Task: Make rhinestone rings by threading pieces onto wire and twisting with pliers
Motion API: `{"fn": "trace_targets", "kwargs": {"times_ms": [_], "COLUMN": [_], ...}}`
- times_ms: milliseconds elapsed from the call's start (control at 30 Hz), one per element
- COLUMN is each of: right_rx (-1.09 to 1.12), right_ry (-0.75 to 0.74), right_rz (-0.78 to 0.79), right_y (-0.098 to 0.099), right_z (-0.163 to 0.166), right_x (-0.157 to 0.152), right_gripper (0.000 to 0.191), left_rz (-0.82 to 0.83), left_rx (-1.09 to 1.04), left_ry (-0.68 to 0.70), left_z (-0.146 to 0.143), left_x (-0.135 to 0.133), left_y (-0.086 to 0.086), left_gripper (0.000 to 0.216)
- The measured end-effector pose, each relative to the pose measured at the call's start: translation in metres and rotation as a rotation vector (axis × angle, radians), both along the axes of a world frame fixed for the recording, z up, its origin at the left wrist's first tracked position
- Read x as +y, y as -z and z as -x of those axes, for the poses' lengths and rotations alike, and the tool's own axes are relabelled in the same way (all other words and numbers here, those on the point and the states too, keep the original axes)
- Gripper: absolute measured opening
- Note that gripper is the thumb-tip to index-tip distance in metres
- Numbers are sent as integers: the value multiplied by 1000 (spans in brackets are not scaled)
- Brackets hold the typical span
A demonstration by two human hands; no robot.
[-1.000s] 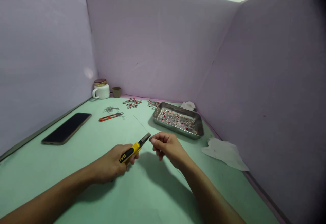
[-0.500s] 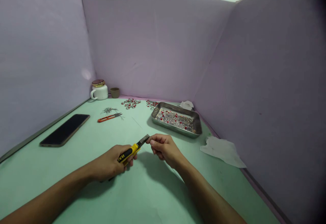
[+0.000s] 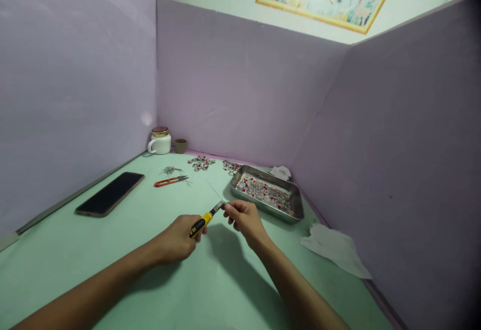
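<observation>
Two hands close together: your L hand [image 3: 176,238] fisted round yellow pliers [image 3: 201,221], R hand [image 3: 244,219] half-closed, fingertips [image 3: 228,207] pinching thin wire [image 3: 214,189] at the pliers' tip, keeping both in line, near tray [image 3: 270,176].

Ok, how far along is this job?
Looks done: bead clusters sit on the table beside the metal tray. In hand: left hand grips yellow pliers; right hand pinches a thin wire at their tip. Left: many beads fill the tray, and loose pins lie by the snips.
</observation>
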State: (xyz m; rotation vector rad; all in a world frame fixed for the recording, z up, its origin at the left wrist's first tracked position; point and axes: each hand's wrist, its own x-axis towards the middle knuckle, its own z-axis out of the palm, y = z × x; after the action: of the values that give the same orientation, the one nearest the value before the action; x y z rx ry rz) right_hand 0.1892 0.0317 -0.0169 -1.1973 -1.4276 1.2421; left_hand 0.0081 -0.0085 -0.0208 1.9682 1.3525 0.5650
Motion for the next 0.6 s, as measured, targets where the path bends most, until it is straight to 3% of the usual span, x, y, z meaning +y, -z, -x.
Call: {"fn": "trace_targets", "kwargs": {"times_ms": [100,300,600], "right_rx": [61,99,122], "right_ry": [47,-85,48], "right_rz": [5,77,-36], "right_y": [8,7,4], "right_z": [-3,-13,-26], "right_x": [-2,-1,11], "right_gripper": [23,29,28], "left_rz": [-5,-55,-78], "left_rx": [24,85,10], "left_ry": [1,29,17], "left_z": [-4,-15,-37], "left_x": [1,9,12], "left_y": [2,-2,11], "left_gripper": [21,15,15]}}
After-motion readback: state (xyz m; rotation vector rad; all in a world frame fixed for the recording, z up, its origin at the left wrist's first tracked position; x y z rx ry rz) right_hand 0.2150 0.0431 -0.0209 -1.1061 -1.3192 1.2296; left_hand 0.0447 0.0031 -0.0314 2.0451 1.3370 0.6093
